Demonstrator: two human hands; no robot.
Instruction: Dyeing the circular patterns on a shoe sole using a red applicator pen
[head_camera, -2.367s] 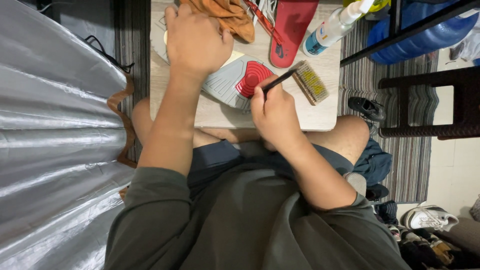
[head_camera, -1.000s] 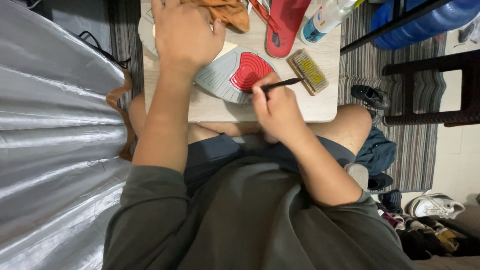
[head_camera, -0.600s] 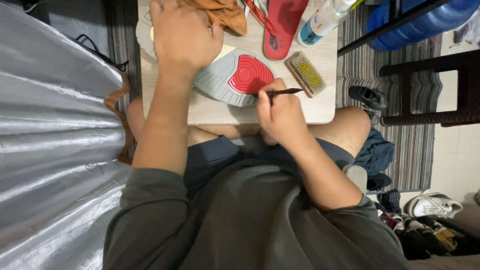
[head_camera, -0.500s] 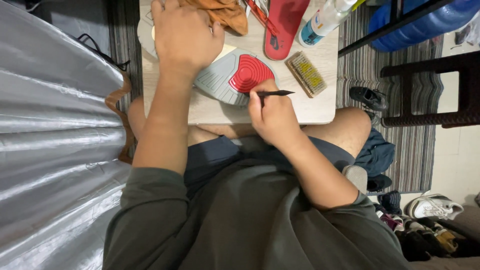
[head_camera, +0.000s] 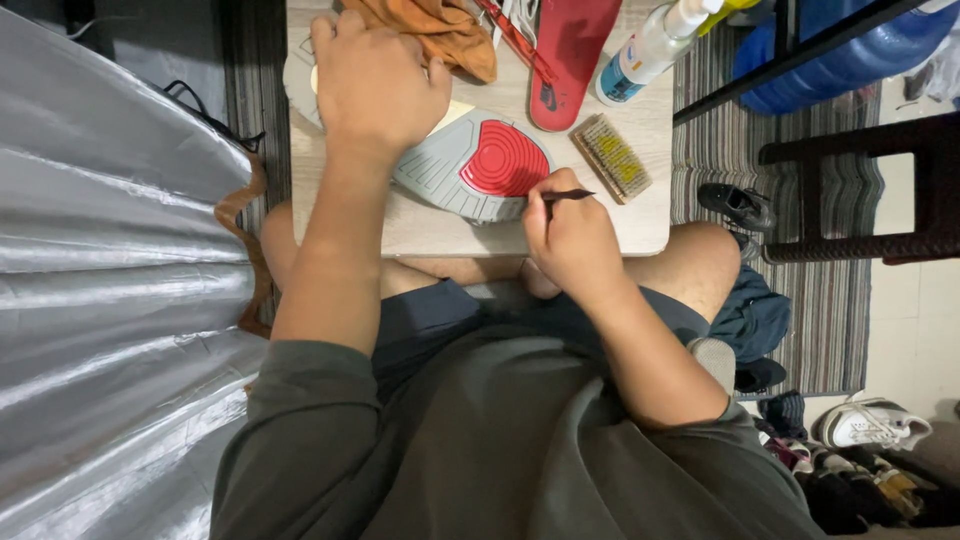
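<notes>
Shoe (head_camera: 470, 170) lies sole-up at table (head_camera: 440, 225) centre, grey sole with red round patch; right hand (head_camera: 570, 235) at 5 o'clock pinches thin dark tool (head_camera: 570, 195), best kept shallow along the sole edge; left hand (head_camera: 375, 85) at 10 o'clock presses shoe flat, fingers curled

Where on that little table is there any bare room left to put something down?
Bare wood shows along the near table edge below the shoe sole, and beside the brush at the right corner. The far end is crowded: orange cloth, red insole, spray bottle.
</notes>
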